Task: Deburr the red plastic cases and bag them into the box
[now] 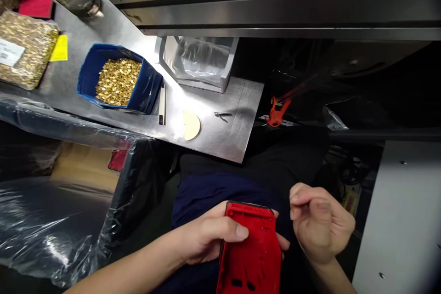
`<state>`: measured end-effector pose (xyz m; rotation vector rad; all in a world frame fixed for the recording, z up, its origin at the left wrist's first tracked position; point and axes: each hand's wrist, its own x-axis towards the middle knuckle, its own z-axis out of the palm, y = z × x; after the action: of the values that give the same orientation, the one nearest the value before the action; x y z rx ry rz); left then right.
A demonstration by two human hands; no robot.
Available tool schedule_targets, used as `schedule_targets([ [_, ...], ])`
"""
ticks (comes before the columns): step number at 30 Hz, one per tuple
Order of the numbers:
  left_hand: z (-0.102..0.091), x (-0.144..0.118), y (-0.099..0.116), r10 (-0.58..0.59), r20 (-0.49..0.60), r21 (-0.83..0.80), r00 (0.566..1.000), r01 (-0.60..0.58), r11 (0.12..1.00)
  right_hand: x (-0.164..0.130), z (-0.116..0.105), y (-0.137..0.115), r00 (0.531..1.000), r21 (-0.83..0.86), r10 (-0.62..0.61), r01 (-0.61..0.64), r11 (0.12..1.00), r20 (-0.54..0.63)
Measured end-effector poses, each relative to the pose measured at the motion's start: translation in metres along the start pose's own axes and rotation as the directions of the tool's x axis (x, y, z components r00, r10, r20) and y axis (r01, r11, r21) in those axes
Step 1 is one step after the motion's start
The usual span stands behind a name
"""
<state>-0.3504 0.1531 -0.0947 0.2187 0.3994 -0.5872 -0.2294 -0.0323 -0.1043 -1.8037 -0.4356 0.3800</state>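
My left hand [210,234] grips a red plastic housing [253,248] with a black edge, its hollow inside turned up toward me. The thumb presses on the inner face while the other fingers wrap underneath. Slots and small ribs show inside the housing, and its lower end runs out of the picture. To its right, my right hand [320,220] is held up apart from it, fingers curled in and thumb bent over them. Whether anything small lies in those curled fingers is hidden.
A steel table holds a blue bin [151,87] of small brass parts, a grey bin [203,83] with a clear bag, a cutter knife [162,105], a pale disc [191,125] and small pliers [222,115]. A plastic-lined box [119,193] stands left; an orange clamp [275,112] hangs beyond.
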Motion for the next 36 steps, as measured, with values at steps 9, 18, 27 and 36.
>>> schedule_targets([
  [9,0.001,-0.001,0.003,0.016,0.011,0.033,1.000,-0.016,0.999,0.028,-0.002,-0.016,0.768,-0.076,0.229,-0.230,0.970,0.598],
  [18,-0.004,-0.005,-0.002,0.196,0.018,0.003,0.980,-0.197,0.980,0.075,0.025,0.034,0.853,-0.508,0.210,0.073,0.858,0.477],
  [27,-0.019,-0.016,-0.003,0.233,0.004,-0.022,0.972,-0.233,0.972,0.169,0.137,0.054,0.874,-0.646,0.036,0.329,0.689,0.485],
  [36,-0.022,-0.013,-0.009,0.236,-0.018,-0.134,0.972,-0.236,0.962,0.132,0.092,0.064,0.821,-0.625,0.201,0.223,0.748,0.534],
])
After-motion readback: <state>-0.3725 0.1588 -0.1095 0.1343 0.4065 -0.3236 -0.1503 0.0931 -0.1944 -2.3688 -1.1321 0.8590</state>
